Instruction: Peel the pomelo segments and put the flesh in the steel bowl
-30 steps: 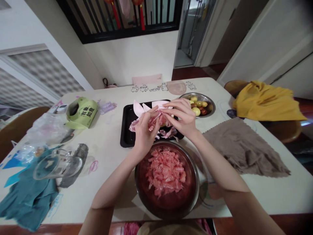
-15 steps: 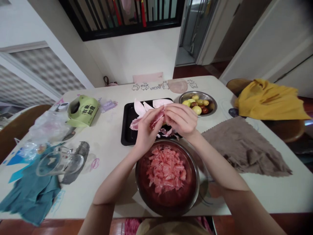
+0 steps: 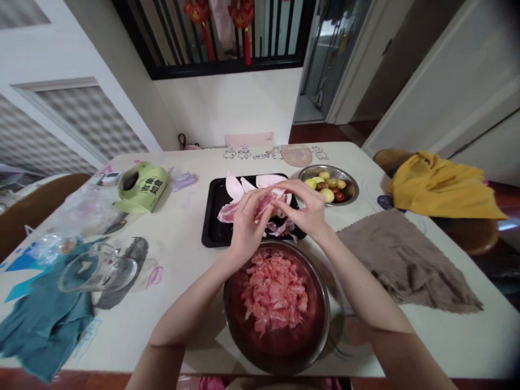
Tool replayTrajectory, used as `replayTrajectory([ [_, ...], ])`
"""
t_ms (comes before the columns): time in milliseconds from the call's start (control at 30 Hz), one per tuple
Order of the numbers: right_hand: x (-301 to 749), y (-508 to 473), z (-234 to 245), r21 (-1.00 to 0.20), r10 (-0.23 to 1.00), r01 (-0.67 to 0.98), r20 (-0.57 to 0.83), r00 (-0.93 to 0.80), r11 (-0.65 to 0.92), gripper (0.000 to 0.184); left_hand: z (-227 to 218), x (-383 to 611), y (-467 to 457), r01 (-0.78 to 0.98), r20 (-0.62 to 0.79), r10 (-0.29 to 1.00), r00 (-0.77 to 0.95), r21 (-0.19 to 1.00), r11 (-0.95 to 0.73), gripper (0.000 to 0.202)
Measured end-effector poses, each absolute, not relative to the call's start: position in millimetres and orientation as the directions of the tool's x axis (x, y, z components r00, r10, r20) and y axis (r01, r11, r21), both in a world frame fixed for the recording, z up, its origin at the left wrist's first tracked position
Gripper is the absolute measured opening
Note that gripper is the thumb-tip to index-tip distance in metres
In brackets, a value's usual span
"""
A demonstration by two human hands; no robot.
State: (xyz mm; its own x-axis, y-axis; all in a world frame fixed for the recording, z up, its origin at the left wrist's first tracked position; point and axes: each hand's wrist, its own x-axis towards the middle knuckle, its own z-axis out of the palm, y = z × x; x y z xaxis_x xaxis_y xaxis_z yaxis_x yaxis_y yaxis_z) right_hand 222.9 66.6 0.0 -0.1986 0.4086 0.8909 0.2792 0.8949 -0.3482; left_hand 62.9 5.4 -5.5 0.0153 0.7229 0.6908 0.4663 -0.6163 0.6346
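Observation:
My left hand [image 3: 247, 225] is closed around a pink pomelo segment [image 3: 265, 203], with the thumb along its near side. Fingers of my right hand [image 3: 309, 212] pinch the same segment from the other side; fingers partly cover it. Both hands are above the near part of a black tray [image 3: 214, 234]. White-pink pomelo rind [image 3: 234, 186] and scraps of peeled membrane [image 3: 280, 228] lie on that tray. Closer to me, a steel bowl [image 3: 280, 352] holds a heap of peeled red pomelo flesh [image 3: 276, 295] below my wrists.
A smaller steel bowl [image 3: 352, 190] of green and brown fruits stands behind my right hand. To the right lies a brown cloth [image 3: 410, 260]. On the left are a glass pitcher [image 3: 97, 271], a teal cloth [image 3: 52, 319] and a green paper container [image 3: 148, 187].
The view has tilted up slightly, so the table sits lower in it. My right fingers have spread, showing more of the segment's pink flesh between my hands.

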Motion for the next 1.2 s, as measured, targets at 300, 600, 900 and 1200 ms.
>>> replayTrajectory([
  [300, 239, 49, 22, -0.147, 0.302, 0.385, 0.874, -0.381, 0.911, 0.024, -22, 76, 0, 0.539, 0.697, 0.716, -0.021, 0.612, -0.580, 0.037],
  [600, 229, 31, 26, -0.107, 0.302, 0.447, 0.870, -0.391, 0.888, 0.017, -23, 77, 0, 0.525, 0.818, 0.575, -0.032, 0.503, -0.686, 0.035],
  [900, 223, 15, 32, -0.129, 0.231, 0.330, 0.927, -0.294, 0.935, 0.013, -17, 63, 10, 0.504, 0.959, 0.271, 0.088, 0.192, -0.842, 0.035],
  [1200, 223, 14, 27, -0.297, 0.343, 0.238, 0.922, -0.178, 0.924, 0.018, -15, 51, 15, 0.454, 0.971, 0.123, 0.205, 0.017, -0.891, 0.032],
])
